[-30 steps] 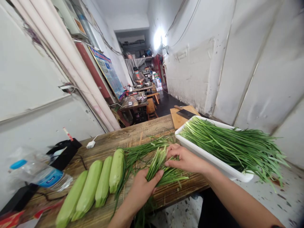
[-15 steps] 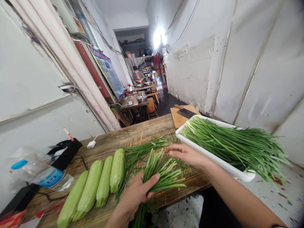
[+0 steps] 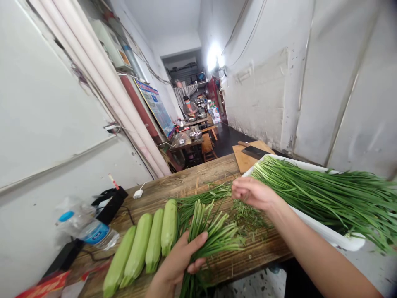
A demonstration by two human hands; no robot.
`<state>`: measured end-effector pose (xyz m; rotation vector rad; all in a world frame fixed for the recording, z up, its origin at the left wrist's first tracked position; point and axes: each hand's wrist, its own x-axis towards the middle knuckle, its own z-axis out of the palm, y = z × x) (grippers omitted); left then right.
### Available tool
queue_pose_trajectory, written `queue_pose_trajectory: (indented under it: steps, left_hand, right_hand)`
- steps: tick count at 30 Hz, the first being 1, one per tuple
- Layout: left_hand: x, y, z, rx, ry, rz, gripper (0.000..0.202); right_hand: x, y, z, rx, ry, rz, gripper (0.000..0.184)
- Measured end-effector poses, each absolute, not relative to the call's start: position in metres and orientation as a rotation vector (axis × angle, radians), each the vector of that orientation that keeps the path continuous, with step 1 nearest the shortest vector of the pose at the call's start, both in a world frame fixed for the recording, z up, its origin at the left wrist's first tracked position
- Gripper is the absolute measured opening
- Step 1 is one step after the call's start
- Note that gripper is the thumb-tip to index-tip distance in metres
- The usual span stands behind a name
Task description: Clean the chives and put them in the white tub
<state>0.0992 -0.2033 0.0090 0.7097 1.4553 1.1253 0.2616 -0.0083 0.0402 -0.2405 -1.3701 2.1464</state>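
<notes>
My left hand (image 3: 186, 256) is closed round a bunch of garlic chives (image 3: 214, 234), the pale cut ends fanning up and to the right and the green leaves hanging below the fist. To the right and a little higher, my right hand (image 3: 252, 192) hovers over the table with its fingers curled together; whether they pinch something small is hidden. Beneath it lie loose chives (image 3: 204, 194) and a heap of green scraps (image 3: 248, 217). A white tray (image 3: 322, 229) piled with more garlic chives (image 3: 322, 190) stands beside my right forearm.
Several pale green zucchini (image 3: 138, 248) lie left of my left hand. Further left are a water bottle (image 3: 89, 231) and a white plug (image 3: 138, 193). A cleaver (image 3: 254, 152) rests on a cutting board (image 3: 242, 161) behind the tray. A person (image 3: 190, 107) works at a far table.
My right hand has gone from loosely spread fingers to curled ones and shifted slightly away from the bunch. The left still holds the chives. The whole view has swung a little left.
</notes>
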Motion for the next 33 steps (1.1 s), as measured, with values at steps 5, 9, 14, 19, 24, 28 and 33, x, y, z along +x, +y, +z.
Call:
queue_pose_trajectory:
  steps: [5,9,14,19,24,28,33]
  left_hand:
    - [0.089,-0.209,0.005,0.636,1.401,1.117,0.050]
    - [0.090,-0.206,0.004,0.627,1.394,1.113,0.050]
    - [0.098,-0.197,0.010,0.716,1.442,1.061,0.049]
    - [0.106,-0.185,0.011,0.782,1.514,1.079,0.049]
    - [0.114,-0.178,0.012,0.772,1.553,1.149,0.048]
    - [0.119,-0.176,0.014,0.735,1.578,1.214,0.051]
    - [0.121,-0.177,0.014,0.813,1.627,1.234,0.050]
  right_hand:
    - [0.277,0.038,0.057,-0.337,-1.056,1.625,0.028]
    - [0.269,0.047,0.043,-0.614,-1.472,1.191,0.041]
    - [0.244,-0.008,0.018,-0.519,-1.946,1.177,0.035]
    - [0.233,-0.046,0.015,-0.445,-1.822,1.593,0.034]
    - [0.239,-0.042,0.011,-0.358,-1.474,1.976,0.043]
    - [0.247,-0.041,0.009,-0.306,-1.454,1.990,0.040]
    - [0.258,-0.043,0.012,-0.302,-1.481,1.952,0.035]
